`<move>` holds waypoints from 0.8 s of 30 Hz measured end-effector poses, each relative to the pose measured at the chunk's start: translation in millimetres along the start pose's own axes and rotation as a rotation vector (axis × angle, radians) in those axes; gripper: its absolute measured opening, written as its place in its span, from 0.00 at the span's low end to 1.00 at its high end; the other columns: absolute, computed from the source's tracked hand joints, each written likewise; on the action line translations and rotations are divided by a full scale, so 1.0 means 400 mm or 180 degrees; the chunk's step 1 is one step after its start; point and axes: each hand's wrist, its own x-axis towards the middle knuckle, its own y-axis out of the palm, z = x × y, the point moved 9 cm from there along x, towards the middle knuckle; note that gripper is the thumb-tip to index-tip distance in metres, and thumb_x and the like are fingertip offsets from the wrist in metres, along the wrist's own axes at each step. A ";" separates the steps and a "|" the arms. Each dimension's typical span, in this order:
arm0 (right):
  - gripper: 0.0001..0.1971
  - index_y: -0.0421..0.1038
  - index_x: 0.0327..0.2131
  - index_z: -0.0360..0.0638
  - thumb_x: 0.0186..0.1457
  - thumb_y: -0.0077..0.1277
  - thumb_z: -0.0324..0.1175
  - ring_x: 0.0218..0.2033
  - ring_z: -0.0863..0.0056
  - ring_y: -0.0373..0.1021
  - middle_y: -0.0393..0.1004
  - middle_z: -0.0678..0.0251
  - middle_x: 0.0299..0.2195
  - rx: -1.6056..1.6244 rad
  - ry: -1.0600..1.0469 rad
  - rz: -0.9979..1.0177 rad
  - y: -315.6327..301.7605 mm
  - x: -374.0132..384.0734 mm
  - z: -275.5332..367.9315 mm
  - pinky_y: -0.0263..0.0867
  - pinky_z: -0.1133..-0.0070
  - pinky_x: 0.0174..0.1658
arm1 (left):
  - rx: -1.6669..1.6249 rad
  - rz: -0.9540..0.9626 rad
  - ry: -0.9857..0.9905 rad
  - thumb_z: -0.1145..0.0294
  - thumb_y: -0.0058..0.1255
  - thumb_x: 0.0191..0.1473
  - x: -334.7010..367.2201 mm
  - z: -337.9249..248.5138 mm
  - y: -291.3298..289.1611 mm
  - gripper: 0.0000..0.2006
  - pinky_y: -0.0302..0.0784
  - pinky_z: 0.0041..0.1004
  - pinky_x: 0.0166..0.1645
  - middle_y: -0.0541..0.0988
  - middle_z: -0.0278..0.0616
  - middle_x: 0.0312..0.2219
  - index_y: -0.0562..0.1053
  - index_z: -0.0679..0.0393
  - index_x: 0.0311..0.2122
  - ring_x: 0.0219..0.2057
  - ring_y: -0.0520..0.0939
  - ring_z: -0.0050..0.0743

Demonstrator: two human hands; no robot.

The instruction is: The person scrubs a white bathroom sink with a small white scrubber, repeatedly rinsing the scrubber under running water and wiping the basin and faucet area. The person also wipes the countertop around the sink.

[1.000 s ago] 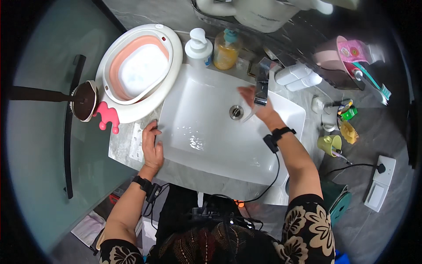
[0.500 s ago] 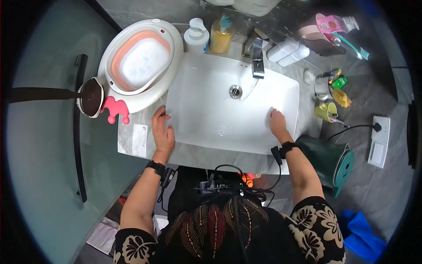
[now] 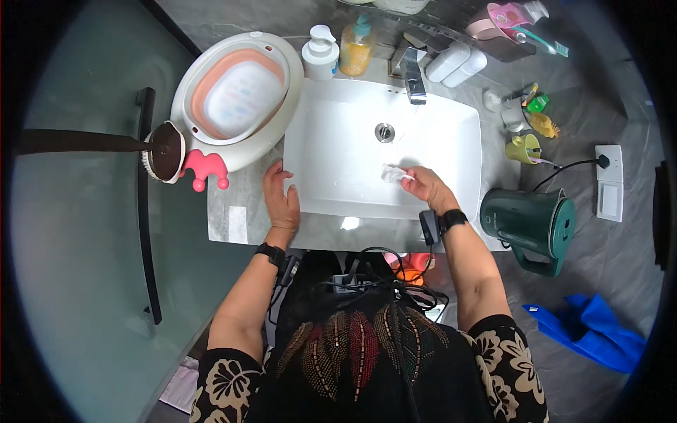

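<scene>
My right hand (image 3: 427,185) is over the white washbasin (image 3: 338,169), its fingers pinched on a small, crumpled white tissue (image 3: 396,173). It hangs in front of the metal drain (image 3: 384,132). At the basin's left rim, my left hand (image 3: 281,197) rests on the grey countertop (image 3: 264,229), fingers apart and holding nothing. The chrome tap (image 3: 415,81) stands at the back of the basin, with no stream of water visible beneath it.
Left of the basin are an oval pink-and-white tub (image 3: 243,92) and a pink crown-shaped piece (image 3: 206,169). A pump bottle (image 3: 321,53) and a yellow soap bottle (image 3: 357,49) stand behind. A green kettle (image 3: 525,222) is at the right. Cables hang at my waist.
My right hand has moved left from the basin's right side, and the white tissue now shows in its fingers. The thin stream under the tap is gone. My left hand stays at the rim.
</scene>
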 end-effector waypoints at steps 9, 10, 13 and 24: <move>0.09 0.66 0.31 0.44 0.59 0.42 0.38 0.17 0.77 0.59 0.64 0.67 0.19 0.1246 -0.0200 0.0170 0.146 0.123 0.104 0.52 0.84 0.16 | -0.0073 0.0712 -0.0428 0.73 0.40 0.48 0.019 -0.049 -0.003 0.12 0.59 0.39 0.56 0.64 0.53 0.50 0.69 0.62 0.39 0.52 0.65 0.51; 0.10 0.66 0.31 0.47 0.59 0.42 0.42 0.16 0.77 0.59 0.65 0.67 0.20 0.1295 0.0018 0.0552 0.174 0.116 0.100 0.53 0.84 0.16 | 0.0001 0.0820 -0.0369 0.73 0.40 0.48 0.017 -0.063 0.004 0.12 0.59 0.39 0.56 0.64 0.53 0.50 0.68 0.62 0.39 0.52 0.65 0.52; 0.08 0.65 0.32 0.45 0.59 0.42 0.38 0.22 0.76 0.62 0.66 0.66 0.22 0.1039 -0.0217 0.0682 0.214 0.081 0.136 0.59 0.85 0.23 | 0.0218 0.1030 -0.0160 0.74 0.42 0.48 0.012 -0.085 0.026 0.12 0.60 0.40 0.56 0.65 0.53 0.49 0.68 0.62 0.39 0.51 0.66 0.53; 0.16 0.64 0.43 0.37 0.48 0.42 0.15 0.39 0.66 0.67 0.64 0.62 0.36 0.0799 -0.0557 0.0912 0.274 0.057 0.191 0.71 0.71 0.43 | 0.0717 0.0723 0.0514 0.74 0.46 0.42 -0.002 -0.058 0.042 0.10 0.64 0.40 0.50 0.72 0.50 0.42 0.71 0.61 0.33 0.44 0.71 0.50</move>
